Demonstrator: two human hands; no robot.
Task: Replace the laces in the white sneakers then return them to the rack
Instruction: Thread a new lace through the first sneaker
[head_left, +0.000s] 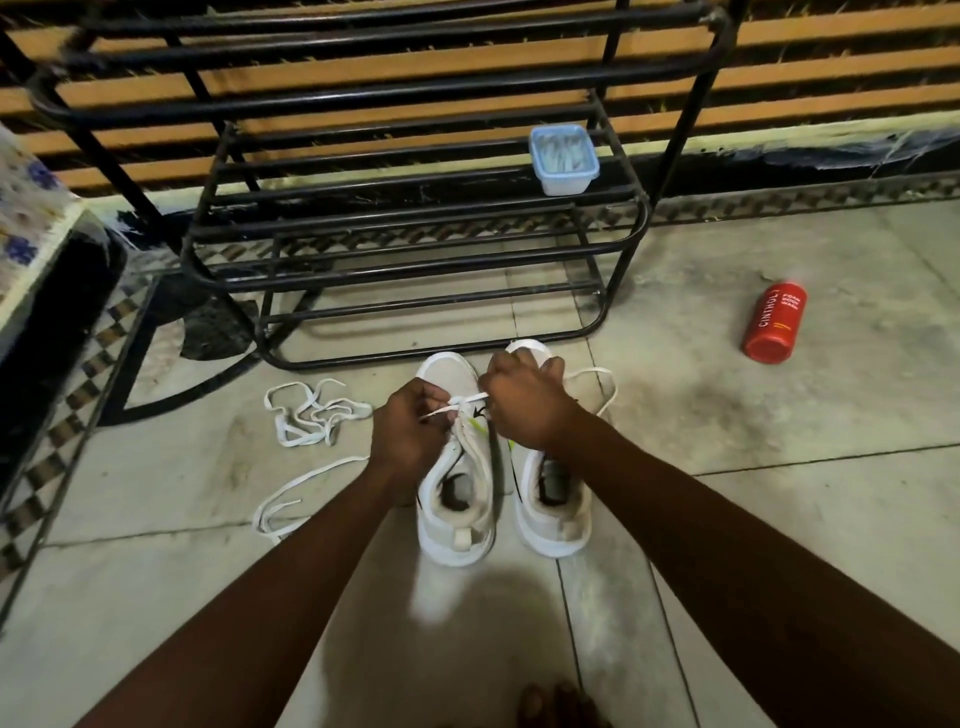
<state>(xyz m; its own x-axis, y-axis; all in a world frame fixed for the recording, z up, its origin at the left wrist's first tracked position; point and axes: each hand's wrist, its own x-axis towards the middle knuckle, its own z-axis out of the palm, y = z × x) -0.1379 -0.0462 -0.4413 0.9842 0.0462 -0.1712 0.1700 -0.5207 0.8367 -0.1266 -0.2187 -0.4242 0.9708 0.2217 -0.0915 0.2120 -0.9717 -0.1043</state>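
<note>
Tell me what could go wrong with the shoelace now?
1. The left hand and right hand pinch the lace on the left sneaker; its long tails could end up uneven.
2. The loose lace on the floor nearby might get mixed in.
3. The red can lies on its side and could roll.

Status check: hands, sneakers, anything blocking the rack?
Left hand and right hand pinch white lace over one sneaker. Other sneaker beside it, both off rack. Loose lace on floor.
</note>
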